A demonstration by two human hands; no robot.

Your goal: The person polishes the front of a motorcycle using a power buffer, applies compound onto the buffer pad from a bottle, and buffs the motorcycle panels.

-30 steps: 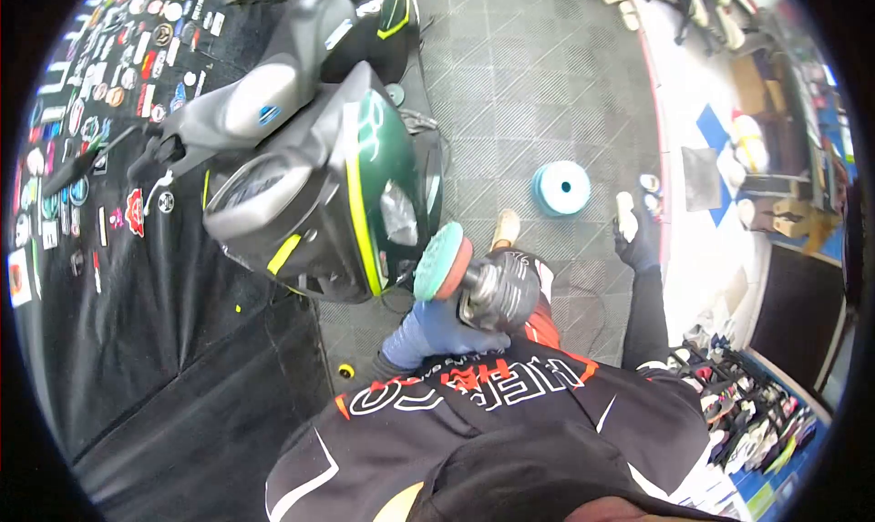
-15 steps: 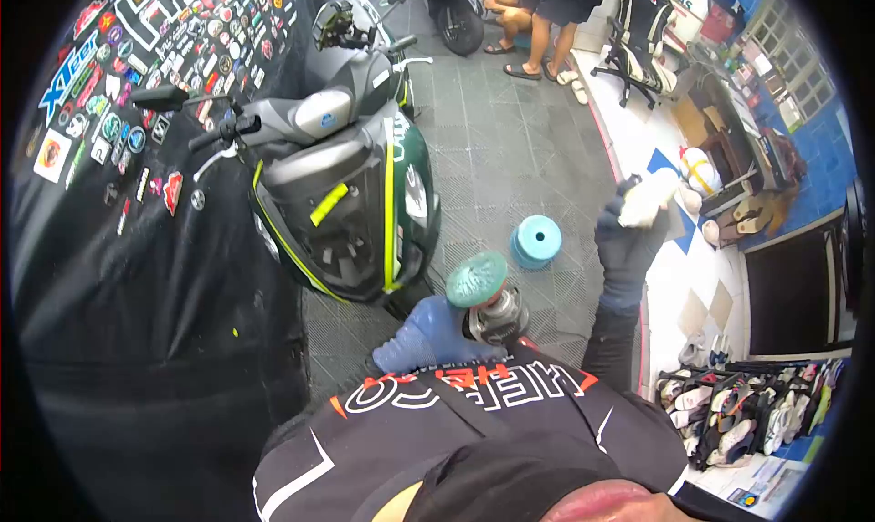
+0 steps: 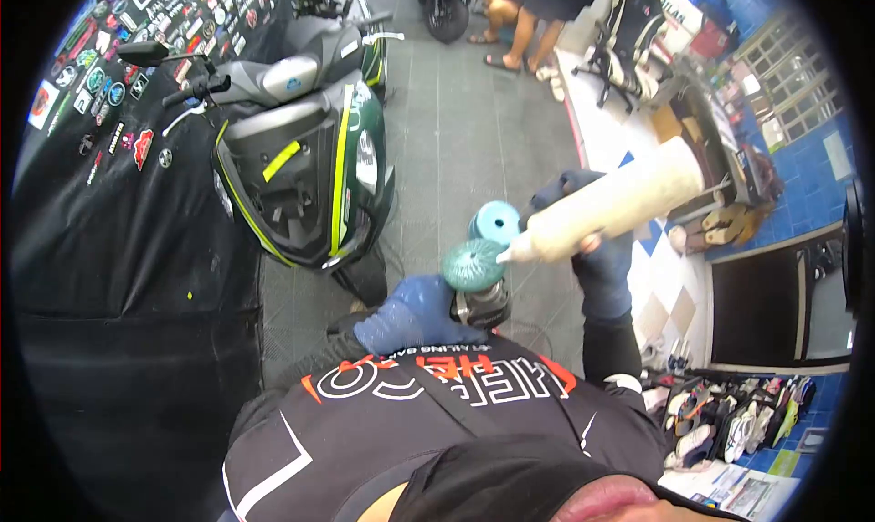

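My left hand [image 3: 410, 314], in a blue glove, grips a polisher [image 3: 483, 308] close to my chest. The polisher's round green foam pad [image 3: 469, 269] faces up, with pale streaks across it. A cream squeeze bottle [image 3: 611, 203] lies tilted in my gloved right hand [image 3: 602, 258], fingers wrapped around it. Its narrow nozzle points down to the left at the pad's right edge; whether it touches, I cannot tell. Just behind the pad stands a light blue round stool or drum-like object [image 3: 495, 223], partly hidden by it.
On the left is a scooter [image 3: 292, 171] with its front panel off, beside a black sticker-covered curtain [image 3: 118, 249]. Dark floor tiles [image 3: 456, 112] run ahead. A person's legs [image 3: 527, 39] and an office chair [image 3: 624, 44] are farther off. A shoe rack [image 3: 729, 413] stands right.
My right hand has brought the bottle inward and tilted it, nozzle toward the pad. The view has shifted slightly, while my left hand still holds the polisher.
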